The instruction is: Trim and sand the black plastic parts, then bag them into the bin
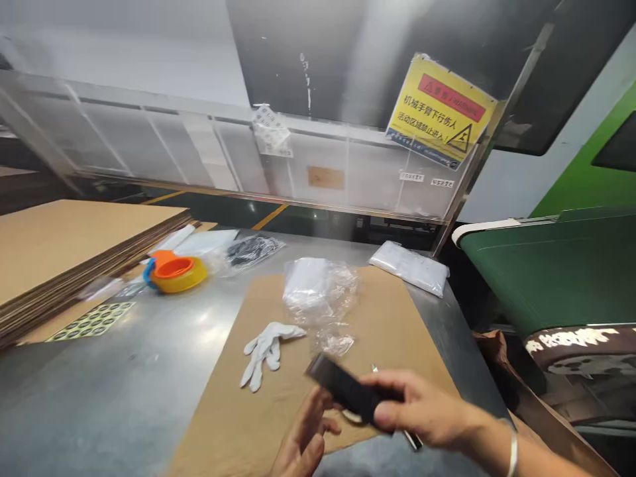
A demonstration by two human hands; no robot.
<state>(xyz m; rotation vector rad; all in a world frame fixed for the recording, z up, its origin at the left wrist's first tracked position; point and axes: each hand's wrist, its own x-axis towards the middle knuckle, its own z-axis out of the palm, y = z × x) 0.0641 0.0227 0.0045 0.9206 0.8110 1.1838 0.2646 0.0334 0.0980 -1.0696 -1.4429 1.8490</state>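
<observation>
A black oblong object (342,384) is gripped between the thumb and fingers of my right hand (417,407); motion blur hides what kind it is. It tilts, with its far end up and to the left. My left hand (308,434) is beside it, fingers apart and loosely bent, its fingertips close to the object's underside; I cannot tell whether they touch. Partly hidden under my right hand, a thin tool with a dark end (413,440) lies near the front edge of a cardboard sheet (397,318). A white glove (268,348) rests on the cardboard.
Clear plastic bags with white contents (313,285) lie on the cardboard. A white package (410,267) sits behind right. To the left are coloured tape rolls (181,275), a sticker sheet (92,321) and stacked cardboard (74,245). A green conveyor (561,271) stands right of the metal table (149,371).
</observation>
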